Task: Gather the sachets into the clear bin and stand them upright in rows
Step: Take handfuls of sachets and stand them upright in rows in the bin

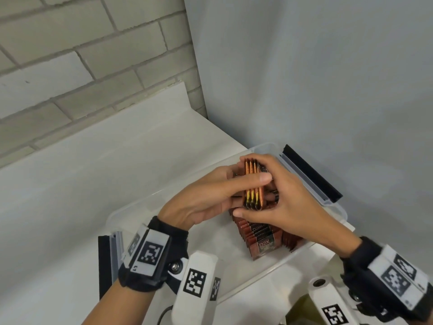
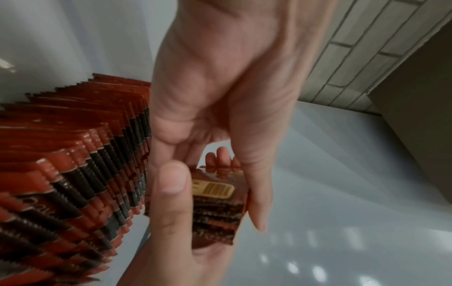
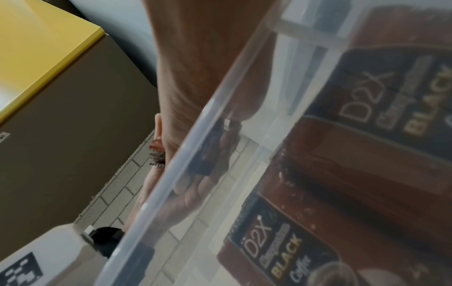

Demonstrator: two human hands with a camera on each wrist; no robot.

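Note:
A clear bin (image 1: 264, 268) sits on the white counter in the corner. Inside it, a long row of red-and-black coffee sachets (image 1: 260, 240) stands on edge, also seen as the row (image 2: 73, 164) and through the bin wall (image 3: 195, 164) as sachets (image 3: 391, 96). Above the bin both hands hold one small stack of sachets (image 1: 253, 184) on edge. My left hand (image 1: 222, 193) grips it from the left, thumb across the top. My right hand (image 1: 281, 198) grips it from the right, thumb under its near end. The same stack (image 2: 215, 209) sits between my left thumb and the right hand's fingers.
The bin has black latch handles at the far right (image 1: 311, 172) and near left (image 1: 104, 261). A grey wall stands right behind the bin, a brick wall at the left. The white counter (image 1: 93, 184) stretches left. A yellow-topped box (image 3: 36, 58) shows beside the bin.

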